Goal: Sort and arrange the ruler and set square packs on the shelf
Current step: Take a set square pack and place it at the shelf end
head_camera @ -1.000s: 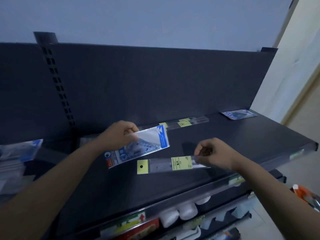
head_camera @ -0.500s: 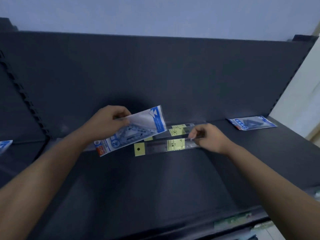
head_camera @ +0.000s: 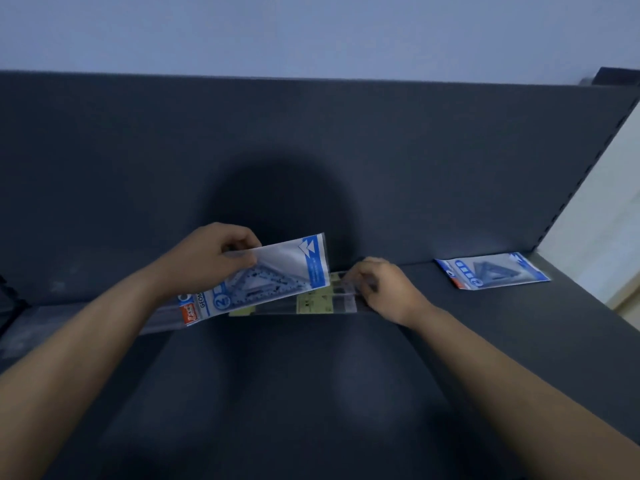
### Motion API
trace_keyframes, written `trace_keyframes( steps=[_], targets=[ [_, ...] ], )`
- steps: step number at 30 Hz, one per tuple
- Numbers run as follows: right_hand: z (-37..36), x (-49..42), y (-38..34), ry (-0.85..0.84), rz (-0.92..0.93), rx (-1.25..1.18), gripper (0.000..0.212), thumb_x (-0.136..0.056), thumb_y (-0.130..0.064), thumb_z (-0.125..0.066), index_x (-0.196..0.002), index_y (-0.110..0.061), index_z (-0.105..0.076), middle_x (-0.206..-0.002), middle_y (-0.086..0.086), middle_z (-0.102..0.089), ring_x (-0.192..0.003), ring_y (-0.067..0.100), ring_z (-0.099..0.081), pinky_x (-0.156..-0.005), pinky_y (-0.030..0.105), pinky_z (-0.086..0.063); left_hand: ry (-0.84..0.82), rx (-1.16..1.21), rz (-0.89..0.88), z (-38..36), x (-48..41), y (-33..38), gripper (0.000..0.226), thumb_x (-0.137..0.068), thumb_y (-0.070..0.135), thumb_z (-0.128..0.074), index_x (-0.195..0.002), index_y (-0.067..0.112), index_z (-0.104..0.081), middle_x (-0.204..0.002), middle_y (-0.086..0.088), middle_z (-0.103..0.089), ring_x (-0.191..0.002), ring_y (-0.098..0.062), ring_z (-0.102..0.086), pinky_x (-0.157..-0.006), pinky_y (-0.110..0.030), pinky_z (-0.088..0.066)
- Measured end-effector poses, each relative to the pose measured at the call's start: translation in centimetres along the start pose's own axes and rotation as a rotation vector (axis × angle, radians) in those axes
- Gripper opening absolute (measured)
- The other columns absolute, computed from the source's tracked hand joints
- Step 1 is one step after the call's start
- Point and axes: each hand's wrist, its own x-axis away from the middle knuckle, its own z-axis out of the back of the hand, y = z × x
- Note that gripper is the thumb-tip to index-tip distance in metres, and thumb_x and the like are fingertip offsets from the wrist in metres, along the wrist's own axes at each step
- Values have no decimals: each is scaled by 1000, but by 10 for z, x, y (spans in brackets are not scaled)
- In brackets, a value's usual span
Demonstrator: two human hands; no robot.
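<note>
My left hand (head_camera: 211,259) pinches a blue-and-white set square pack (head_camera: 273,275) by its top edge and holds it tilted just above the dark shelf (head_camera: 311,393). Under its lower edge lie clear ruler packs with yellow labels (head_camera: 317,303), stretched along the back of the shelf. My right hand (head_camera: 384,289) grips the right end of these ruler packs with curled fingers. A second set square pack (head_camera: 491,274) lies flat at the far right of the shelf.
The shelf's dark back panel (head_camera: 311,150) rises right behind the packs. A slotted upright (head_camera: 585,161) marks the right end, with a pale wall beyond it. More clear packs (head_camera: 69,317) lie along the back at the left.
My right hand has carried the ruler pack back to the rulers by the back panel. My left hand kept the set square pack and moved slightly with it. The view moved closer.
</note>
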Motion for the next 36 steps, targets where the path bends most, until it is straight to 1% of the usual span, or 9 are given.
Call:
trace_keyframes(
  steps=[4, 9, 15, 20, 23, 26, 30, 33, 36],
  targets=[
    [34, 15, 5, 89, -59, -233, 36, -79, 7, -51, -97, -20, -65, -88, 0, -61, -77, 15, -55, -75, 23, -44, -67, 8, -62, -28, -30, 34, 13, -90, 13, -63, -86, 23, -70, -84, 5, -71, -82, -9, -67, -78, -34, -54],
    [89, 58, 28, 57, -118, -628, 26, -79, 6, -67, -98, -8, -57, -80, 6, -56, -71, 16, -48, -68, 27, -41, -204, 45, -165, -94, -69, 98, 10, -90, 6, -63, -92, 12, -70, -85, -2, -71, -75, -9, -64, -74, -26, -51],
    [163, 84, 109, 93, -117, -313, 24, -70, -13, -81, -84, -21, -63, -77, -1, -67, -64, 0, -59, -60, 14, -45, -282, 143, -171, -193, -117, 179, 14, -87, 11, -68, -101, 7, -69, -93, -10, -72, -81, -13, -66, -78, -29, -54],
    [198, 96, 195, 101, -133, -154, 12, -73, -11, -78, -83, -13, -70, -81, -4, -67, -74, 6, -60, -65, 11, -44, -111, 44, -106, -267, -152, 223, 19, -83, 18, -72, -101, 13, -68, -93, 3, -67, -67, 12, -56, -61, -5, -42],
    [206, 90, 226, 137, -147, -163, 9, -75, -9, -74, -81, -14, -68, -78, -9, -65, -71, 0, -57, -60, 6, -41, -82, -53, -38, -288, -161, 229, 36, -76, 26, -78, -107, 21, -63, -100, 9, -63, -86, -2, -59, -77, -21, -49],
    [204, 84, 242, 142, -125, -145, 10, -77, -11, -72, -79, -18, -66, -77, -9, -63, -67, -4, -54, -57, 3, -38, -120, -238, 9, -297, -162, 226, 59, -69, 46, -79, -119, 30, -54, -110, 13, -57, -99, -8, -52, -83, -28, -41],
    [195, 81, 253, 115, -99, 11, 15, -82, -15, -66, -97, -18, -64, -98, -1, -59, -83, 10, -52, -66, 16, -35, -89, -354, 71, -303, -162, 223, 65, -74, 57, -72, -127, 27, -49, -120, 6, -56, -111, -18, -48, -93, -33, -35],
    [187, 81, 257, 107, -86, 189, 41, -84, -20, -64, -123, -16, -56, -125, 7, -52, -114, 25, -48, -93, 32, -36, -88, -360, 120, -306, -159, 222, 67, -79, 58, -67, -134, 27, -45, -129, 5, -50, -120, -17, -42, -99, -32, -26],
    [184, 80, 244, 200, -64, 279, 61, -78, -25, -69, -134, -15, -48, -139, 10, -44, -126, 32, -40, -102, 42, -30, 40, -374, 63, -298, -143, 217, 64, -83, 59, -61, -136, 27, -44, -132, 6, -47, -123, -14, -38, -97, -26, -22]
  ],
)
